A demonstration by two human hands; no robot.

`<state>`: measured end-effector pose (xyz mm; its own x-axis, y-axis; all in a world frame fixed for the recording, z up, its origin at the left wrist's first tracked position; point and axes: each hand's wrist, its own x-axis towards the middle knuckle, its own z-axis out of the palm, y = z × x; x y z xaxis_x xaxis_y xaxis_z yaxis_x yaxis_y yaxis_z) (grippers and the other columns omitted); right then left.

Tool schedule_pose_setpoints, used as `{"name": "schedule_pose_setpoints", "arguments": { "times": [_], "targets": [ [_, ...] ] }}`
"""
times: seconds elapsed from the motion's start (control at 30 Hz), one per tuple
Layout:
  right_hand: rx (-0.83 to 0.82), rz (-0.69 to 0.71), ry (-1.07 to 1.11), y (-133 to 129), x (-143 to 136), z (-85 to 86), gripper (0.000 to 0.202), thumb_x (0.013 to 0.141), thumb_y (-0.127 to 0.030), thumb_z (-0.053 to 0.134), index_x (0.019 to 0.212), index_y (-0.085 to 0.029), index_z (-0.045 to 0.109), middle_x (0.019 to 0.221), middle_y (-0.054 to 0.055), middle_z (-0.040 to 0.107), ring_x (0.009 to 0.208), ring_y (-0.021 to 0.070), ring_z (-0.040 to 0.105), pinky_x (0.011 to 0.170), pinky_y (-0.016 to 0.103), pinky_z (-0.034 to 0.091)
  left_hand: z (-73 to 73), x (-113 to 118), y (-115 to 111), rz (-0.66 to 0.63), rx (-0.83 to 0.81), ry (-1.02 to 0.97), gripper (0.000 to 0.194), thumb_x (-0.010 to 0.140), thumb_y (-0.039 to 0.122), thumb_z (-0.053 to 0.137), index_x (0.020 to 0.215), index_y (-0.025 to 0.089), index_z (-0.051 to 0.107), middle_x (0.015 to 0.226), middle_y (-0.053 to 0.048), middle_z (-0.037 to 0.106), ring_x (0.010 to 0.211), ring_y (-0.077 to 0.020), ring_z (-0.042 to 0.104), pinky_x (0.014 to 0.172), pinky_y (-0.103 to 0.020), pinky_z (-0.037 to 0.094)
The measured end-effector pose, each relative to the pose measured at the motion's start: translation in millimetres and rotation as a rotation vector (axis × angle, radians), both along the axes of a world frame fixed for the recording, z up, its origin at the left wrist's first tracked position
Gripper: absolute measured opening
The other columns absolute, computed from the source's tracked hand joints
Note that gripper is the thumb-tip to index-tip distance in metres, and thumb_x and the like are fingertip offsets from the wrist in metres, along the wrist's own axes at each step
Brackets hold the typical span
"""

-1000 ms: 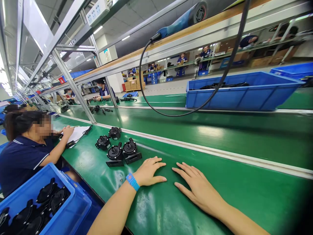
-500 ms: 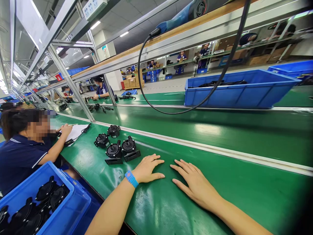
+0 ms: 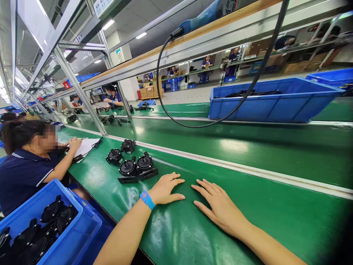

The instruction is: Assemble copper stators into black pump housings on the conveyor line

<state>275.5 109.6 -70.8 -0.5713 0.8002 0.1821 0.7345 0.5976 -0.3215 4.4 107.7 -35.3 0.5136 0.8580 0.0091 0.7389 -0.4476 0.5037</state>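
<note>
My left hand (image 3: pixel 164 189), with a blue band (image 3: pixel 147 200) round its wrist, rests on the green bench top (image 3: pixel 176 235), fingers spread and nothing in it. To its right, my right hand (image 3: pixel 217 206) lies on the same surface, also empty, with fingers apart. A gap of bare green separates the two hands. Nearest to my left hand, beyond it and to the left, stand several black round pump-like units with short spouts; a front one (image 3: pixel 145 162) and its neighbour (image 3: pixel 128 168) have flat feet. Behind these sit two more, one (image 3: pixel 114 156) left of the other (image 3: pixel 128 146).
A blue bin (image 3: pixel 91 224) at lower left holds more black units (image 3: pixel 64 219). A co-worker (image 3: pixel 24 165) sits at left by white paper (image 3: pixel 86 145). Across the bench stands a long blue bin (image 3: pixel 256 105). A black cable (image 3: pixel 190 127) hangs from a blue power tool (image 3: pixel 201 18) overhead.
Both hands stay in place on the bench, still spread and empty. The view has shifted very slightly. A far co-worker's arm at the back left has lifted a little.
</note>
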Motion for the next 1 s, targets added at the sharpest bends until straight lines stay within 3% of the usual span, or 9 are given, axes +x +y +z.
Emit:
{"name": "schedule_pose_setpoints", "arguments": {
  "times": [0.17, 0.3, 0.37, 0.47, 0.53, 0.57, 0.63, 0.7, 1.0],
  "targets": [
    [0.006, -0.011, -0.031, 0.0, 0.4, 1.2, 0.063, 0.1, -0.067, 0.042, 0.146, -0.027, 0.059, 0.159, 0.008, 0.047, 0.15, 0.0349, 0.041, 0.123, 0.063, 0.034, -3.9, 1.0, -0.6, -0.004, 0.086, 0.01, 0.073, 0.088, 0.059, 0.072, 0.15, 0.028, 0.051, 0.162, -0.009, 0.044, 0.153, -0.031, 0.037, 0.123, -0.05, 0.037],
    [0.01, -0.001, -0.034, 1.9, 2.4, -0.9, 0.062, 0.1, -0.067, 0.043, 0.146, -0.028, 0.059, 0.158, 0.008, 0.048, 0.149, 0.0352, 0.042, 0.122, 0.063, 0.036, 0.4, 1.0, 0.6, 0.088, 0.242, -0.016, 0.052, 0.086, 0.055, 0.076, 0.132, 0.033, 0.067, 0.142, -0.003, 0.065, 0.142, -0.0273, 0.053, 0.124, -0.049, 0.035],
    [0.014, 0.001, -0.023, 1.7, 3.4, -1.5, 0.061, 0.1, -0.066, 0.044, 0.146, -0.028, 0.059, 0.158, 0.008, 0.048, 0.148, 0.0352, 0.043, 0.122, 0.064, 0.036, 7.8, -5.3, 1.8, 0.235, 0.366, -0.044, 0.037, 0.091, 0.05, 0.07, 0.124, 0.033, 0.071, 0.142, -0.004, 0.065, 0.148, -0.0305, 0.043, 0.13, -0.058, 0.018],
    [0.008, 0.002, -0.014, 0.0, 3.6, -0.5, 0.06, 0.101, -0.065, 0.044, 0.146, -0.028, 0.059, 0.158, 0.009, 0.049, 0.148, 0.0355, 0.042, 0.122, 0.064, 0.035, 20.0, -25.5, 3.7, 0.549, 0.574, -0.092, 0.041, 0.099, 0.044, 0.058, 0.136, 0.028, 0.064, 0.165, -0.01, 0.037, 0.161, -0.0379, 0.005, 0.126, -0.07, -0.005],
    [-0.007, 0.001, -0.016, -1.3, 3.1, 1.2, 0.061, 0.101, -0.065, 0.044, 0.146, -0.027, 0.058, 0.158, 0.01, 0.048, 0.149, 0.0358, 0.041, 0.122, 0.064, 0.034, 24.4, -42.4, 5.9, 0.729, 0.697, -0.089, 0.046, 0.098, 0.043, 0.059, 0.141, 0.026, 0.061, 0.168, -0.012, 0.03, 0.16, -0.0421, 0.001, 0.123, -0.075, -0.003],
    [-0.014, -0.001, -0.015, -1.7, 2.8, 2.0, 0.061, 0.101, -0.065, 0.044, 0.147, -0.027, 0.058, 0.158, 0.01, 0.048, 0.149, 0.0359, 0.041, 0.122, 0.065, 0.034, 24.7, -50.3, 7.3, 0.775, 0.732, -0.08, 0.046, 0.097, 0.043, 0.061, 0.139, 0.025, 0.062, 0.164, -0.014, 0.037, 0.159, -0.0442, 0.01, 0.123, -0.075, 0.004],
    [-0.017, -0.007, -0.009, -2.1, 2.3, 3.3, 0.061, 0.101, -0.065, 0.044, 0.146, -0.027, 0.059, 0.158, 0.01, 0.048, 0.149, 0.036, 0.041, 0.122, 0.065, 0.034, 21.9, -62.5, 10.8, 0.778, 0.744, -0.071, 0.045, 0.094, 0.043, 0.064, 0.135, 0.023, 0.064, 0.147, -0.018, 0.058, 0.148, -0.0448, 0.039, 0.119, -0.071, 0.025],
    [-0.013, -0.008, -0.002, -1.9, 2.2, 3.4, 0.06, 0.101, -0.064, 0.044, 0.146, -0.027, 0.059, 0.158, 0.009, 0.048, 0.149, 0.0358, 0.041, 0.122, 0.064, 0.035, 16.8, -67.7, 14.5, 0.725, 0.721, -0.092, 0.046, 0.094, 0.042, 0.063, 0.135, 0.02, 0.064, 0.128, -0.018, 0.069, 0.132, -0.0407, 0.057, 0.112, -0.063, 0.041],
    [0.021, 0.004, -0.018, 0.8, 5.4, -4.2, 0.061, 0.101, -0.067, 0.042, 0.146, -0.029, 0.058, 0.158, 0.009, 0.048, 0.148, 0.0345, 0.042, 0.122, 0.063, 0.035, 12.8, -29.0, 11.4, 0.498, 0.853, -0.263, 0.039, 0.083, 0.06, 0.075, 0.095, 0.023, 0.07, 0.09, -0.007, 0.072, 0.104, -0.0282, 0.067, 0.101, -0.047, 0.048]
  ]
}}
